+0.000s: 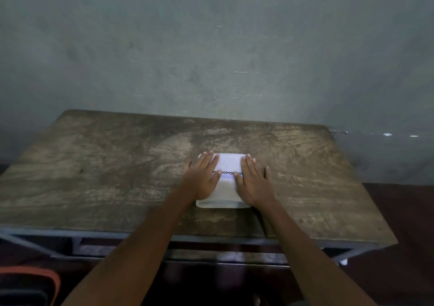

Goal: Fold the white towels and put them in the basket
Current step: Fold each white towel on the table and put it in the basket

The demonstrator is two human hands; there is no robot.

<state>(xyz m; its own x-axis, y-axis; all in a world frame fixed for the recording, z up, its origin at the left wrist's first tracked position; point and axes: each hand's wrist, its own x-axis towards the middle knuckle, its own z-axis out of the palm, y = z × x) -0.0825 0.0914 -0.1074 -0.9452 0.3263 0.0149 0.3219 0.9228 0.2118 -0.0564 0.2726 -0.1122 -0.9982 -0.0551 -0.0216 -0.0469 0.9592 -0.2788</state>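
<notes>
A: What's on the table point(94, 164)?
B: A folded white towel point(226, 162) at its middle, long axis running away from the viewer, folded edge nearest.
A: And the hands?
B: Both flat on it, fingers straight: left hand point(203, 176), right hand point(253, 183)

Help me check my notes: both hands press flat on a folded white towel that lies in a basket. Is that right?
Not quite. The head view shows the folded white towel lying on the wooden table, not in a basket. The left hand and right hand do both press flat on it.
</notes>
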